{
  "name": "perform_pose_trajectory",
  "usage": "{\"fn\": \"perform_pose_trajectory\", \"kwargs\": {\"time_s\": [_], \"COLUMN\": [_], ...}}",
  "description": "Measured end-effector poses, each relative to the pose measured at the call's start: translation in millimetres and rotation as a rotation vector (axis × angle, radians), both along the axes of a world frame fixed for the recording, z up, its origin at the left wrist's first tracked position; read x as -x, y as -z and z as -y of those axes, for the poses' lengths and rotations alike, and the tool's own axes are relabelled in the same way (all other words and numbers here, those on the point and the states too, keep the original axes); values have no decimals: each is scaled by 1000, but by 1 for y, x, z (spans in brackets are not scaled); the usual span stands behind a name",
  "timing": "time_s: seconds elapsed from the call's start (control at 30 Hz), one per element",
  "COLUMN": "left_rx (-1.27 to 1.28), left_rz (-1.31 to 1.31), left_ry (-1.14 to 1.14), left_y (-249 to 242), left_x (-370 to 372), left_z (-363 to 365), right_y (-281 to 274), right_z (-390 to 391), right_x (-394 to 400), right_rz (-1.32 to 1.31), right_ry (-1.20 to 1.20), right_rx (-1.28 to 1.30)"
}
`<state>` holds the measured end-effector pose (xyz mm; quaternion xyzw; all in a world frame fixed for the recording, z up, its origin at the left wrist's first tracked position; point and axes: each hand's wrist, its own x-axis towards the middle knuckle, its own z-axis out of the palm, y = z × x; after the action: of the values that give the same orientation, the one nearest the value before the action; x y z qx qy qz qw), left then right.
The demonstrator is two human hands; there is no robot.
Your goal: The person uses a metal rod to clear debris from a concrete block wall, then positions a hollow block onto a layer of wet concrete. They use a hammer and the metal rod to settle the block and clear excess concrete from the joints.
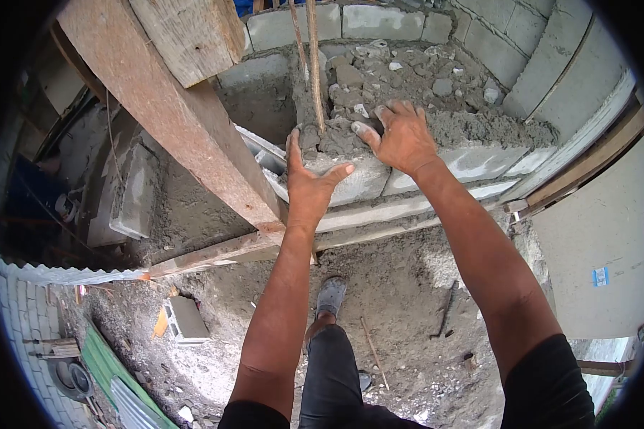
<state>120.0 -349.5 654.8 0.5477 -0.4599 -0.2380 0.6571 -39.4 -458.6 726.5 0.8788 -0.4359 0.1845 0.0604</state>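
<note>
A low wall of grey concrete blocks (422,204) stands before me, with wet mortar (472,130) spread along its top. My left hand (313,187) presses against the wall's left end, its fingers up along the mortar and its thumb spread out across the block face. On top of the mortar rests my right hand (406,139), its fingers apart and the fingertips dusted grey. Between the two hands a thin rebar rod (315,79) rises out of the mortar. Neither hand holds a tool.
A wooden post (172,129) slants across the upper left, near my left arm. Behind the wall lies rubble fill (408,79). A loose hollow block (186,319) sits on the ground at lower left. A leaning panel (594,236) stands at right.
</note>
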Motion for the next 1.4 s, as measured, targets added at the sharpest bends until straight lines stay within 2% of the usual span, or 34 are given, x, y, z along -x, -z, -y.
{"fn": "perform_pose_trajectory", "kwargs": {"time_s": [0.1, 0.2, 0.4, 0.47, 0.53, 0.63, 0.7, 0.77, 0.83, 0.87, 0.93, 1.0, 1.07, 1.1, 1.13, 1.2, 1.27, 1.4], "left_rx": [1, -7, -36, -44, -48, -96, -164, -187, -245, -286, -338, -522, -739, -902, -1011, -1175, -1238, -1167], "left_rz": [-30, 9, 45, 56, 45, 71, 177, 228, 259, 244, 372, 225, 112, 6, 6, 151, 113, -2], "left_ry": [8, -26, -40, -44, -23, -70, -219, -242, -182, -119, 89, 50, -131, -225, -330, -394, -395, -444], "left_y": [-2, -3, -3, -1, 0, -7, -7, -2, 4, 9, 52, 96, 174, 196, 212, 208, 189, 167], "left_x": [1, -1, 0, 0, 0, 1, 9, 27, 48, 63, 65, 57, 26, 6, -10, -35, -47, -52], "left_z": [0, 1, -1, 0, 0, -5, -12, -36, -86, -120, -193, -271, -369, -420, -471, -554, -617, -677], "right_y": [2, 15, -9, -37, -26, -14, -13, -9, -2, -2, -6, -11, -12, -9, -5, -4, -6, -18], "right_z": [-2, 6, -5, -10, -10, -19, -39, -56, -65, -67, -77, -97, -115, -124, -134, -157, -178, -224], "right_x": [-1, 2, -16, -24, -23, -11, 14, 42, 68, 82, 110, 129, 142, 146, 150, 147, 139, 113], "right_rz": [36, 118, 178, -38, 21, 705, 813, 854, 1028, 1032, 1127, 1122, 1112, 1116, 1120, 1169, 1120, 1033], "right_ry": [1, -64, 11, 26, 21, -146, -176, -137, -178, -181, -160, -94, -31, 45, 120, 125, 50, -43], "right_rx": [8, 167, 9, -376, -368, -17, 174, 40, -254, -262, -449, -475, -497, -548, -600, -629, -691, -836]}}
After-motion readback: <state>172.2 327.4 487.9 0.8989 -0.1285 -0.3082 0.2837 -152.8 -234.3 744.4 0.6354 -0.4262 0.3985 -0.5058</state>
